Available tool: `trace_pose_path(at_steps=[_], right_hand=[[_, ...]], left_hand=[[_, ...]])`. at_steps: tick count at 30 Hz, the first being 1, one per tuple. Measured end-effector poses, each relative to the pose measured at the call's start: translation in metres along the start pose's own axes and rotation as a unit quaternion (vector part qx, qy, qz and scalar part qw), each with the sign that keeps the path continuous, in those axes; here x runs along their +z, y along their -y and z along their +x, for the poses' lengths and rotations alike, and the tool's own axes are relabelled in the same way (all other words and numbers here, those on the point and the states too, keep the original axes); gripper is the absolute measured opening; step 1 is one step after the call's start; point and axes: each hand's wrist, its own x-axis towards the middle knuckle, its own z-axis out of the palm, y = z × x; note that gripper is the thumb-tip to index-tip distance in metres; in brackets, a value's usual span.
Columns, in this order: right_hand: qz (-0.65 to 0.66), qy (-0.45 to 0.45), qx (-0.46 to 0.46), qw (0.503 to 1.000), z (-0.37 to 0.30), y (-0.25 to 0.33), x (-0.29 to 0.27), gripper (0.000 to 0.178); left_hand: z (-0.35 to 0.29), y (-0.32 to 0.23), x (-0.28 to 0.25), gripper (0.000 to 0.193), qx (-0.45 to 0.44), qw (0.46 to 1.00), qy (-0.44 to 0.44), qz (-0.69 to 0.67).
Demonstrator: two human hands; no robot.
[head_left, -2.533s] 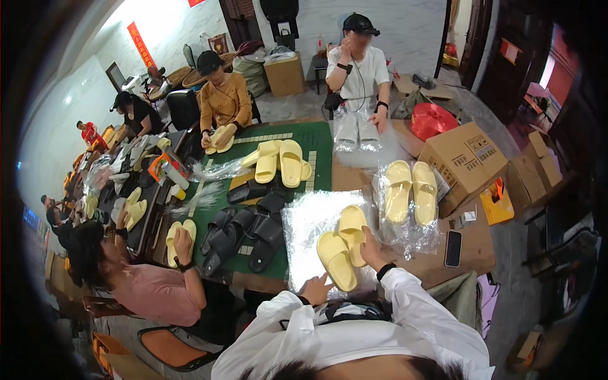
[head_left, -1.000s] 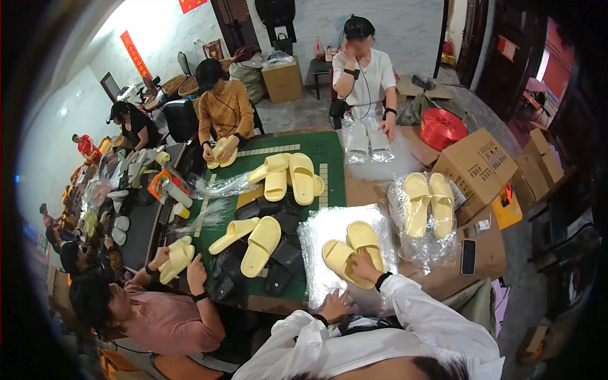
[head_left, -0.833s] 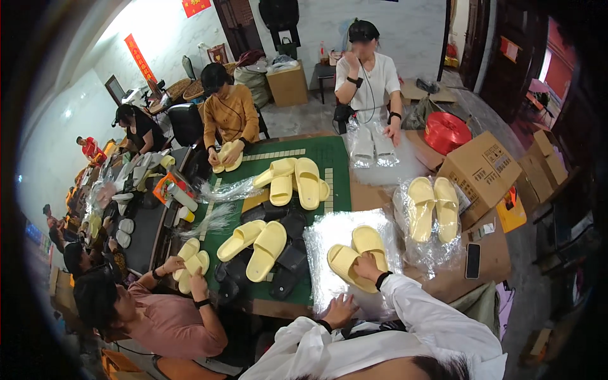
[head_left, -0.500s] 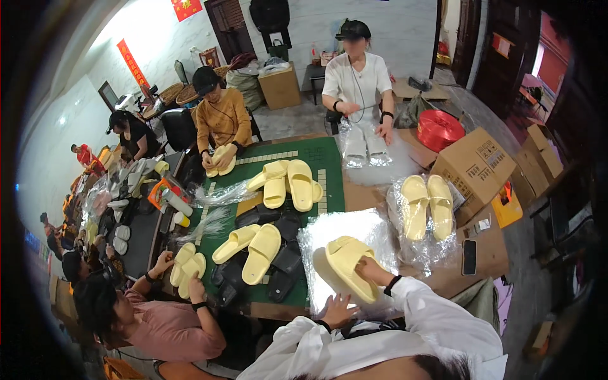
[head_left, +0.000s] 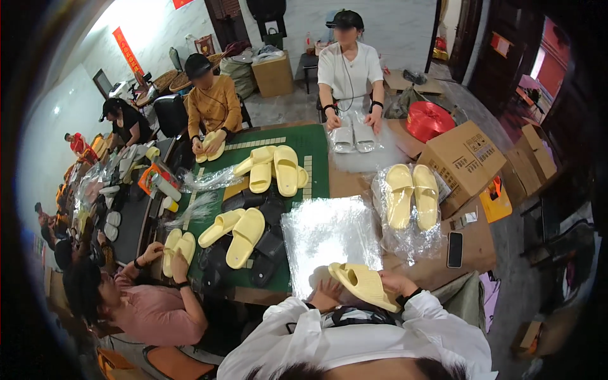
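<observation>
My right hand [head_left: 398,283] grips a pale yellow slide slipper [head_left: 366,288], tilted on its side above the table's near edge. A second sole edge shows at its toe; I cannot tell whether it is another slipper. My left hand [head_left: 326,294] lies with spread fingers on the near edge of a stack of shiny clear plastic bags [head_left: 329,231], partly shaded and next to the slipper's toe. To the right of the stack, a pair of yellow slippers [head_left: 399,201] rests on clear plastic wrapping. More yellow slippers [head_left: 245,237] lie left of the stack on black slippers [head_left: 271,252].
A black phone [head_left: 455,249] lies at the right table edge. Beyond it stand a cardboard box [head_left: 465,161] and a red ribbon roll [head_left: 434,121]. Across the table a co-worker [head_left: 347,69] handles bagged grey slippers; co-workers at left [head_left: 152,297] and far left [head_left: 214,107] hold yellow slippers.
My right hand has drawn the slipper down toward me and turned it onto its side. The left hand stays near the stack's front edge. The view has shifted slightly.
</observation>
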Motion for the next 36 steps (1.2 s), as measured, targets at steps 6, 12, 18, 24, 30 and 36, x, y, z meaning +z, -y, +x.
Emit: trace_pose_path(at_steps=[6,12,18,24,30,36], right_hand=[[0.001,0.02,0.001,1.0,-0.013,-0.003,0.011,0.027],[-0.083,0.05,0.027,0.995,-0.018,0.0,0.01,0.027],[-0.023,0.03,0.035,0.999,-0.036,0.004,0.016,0.024],[-0.057,0.051,0.017,0.997,-0.034,-0.007,0.005,0.025],[-0.031,0.058,0.036,0.997,-0.042,-0.001,0.01,0.026],[-0.076,0.077,0.004,0.994,-0.044,-0.006,0.011,0.028]], left_hand=[[0.028,0.012,0.012,0.053,-0.057,0.989,-0.087,-0.109],[0.033,0.032,0.034,0.058,0.038,0.965,-0.228,-0.125],[0.015,0.021,-0.017,0.046,0.008,0.974,-0.162,-0.156],[0.008,0.021,-0.033,0.047,0.001,0.93,-0.171,-0.327],[0.01,0.023,-0.04,0.048,-0.02,0.88,-0.124,-0.457],[0.015,0.022,-0.068,0.039,-0.047,0.899,-0.29,-0.326]])
